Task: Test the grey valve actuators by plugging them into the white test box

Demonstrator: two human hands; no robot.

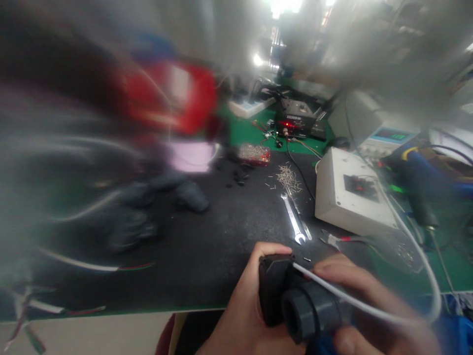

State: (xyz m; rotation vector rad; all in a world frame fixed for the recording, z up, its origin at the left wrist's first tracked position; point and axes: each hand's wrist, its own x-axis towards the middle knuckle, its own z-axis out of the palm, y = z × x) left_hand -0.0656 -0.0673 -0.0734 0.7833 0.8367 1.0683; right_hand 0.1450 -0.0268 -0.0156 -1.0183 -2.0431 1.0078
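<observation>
One rounded black plastic housing (271, 291), held at the front edge of the bench, low in the view; the left hand (240, 318) is wrapped around its far and left sides. One dark grey plastic tubular fitting with an open round end (325, 310), directly beside the housing; the right hand (373, 301) is closed about it, fingers above and thumb below, slightly blurred. Whether fitting and housing are joined cannot be told. One thin white cable (321, 281), running from the top of the housing across the right hand and looping up at the right. Beyond the hands, on a black work mat (229, 222): one silver double open-ended wrench (292, 219); one slim metal tool (305, 228), lying just beside it; one loose heap of small silver metal pins (288, 178), at their far end; one red-edged tray of small metal pieces (254, 154), farther back. Right of the wrench, one white box with a dark square recess (332, 197). Left, several dark grey plastic parts (192, 195), blurred.
</observation>
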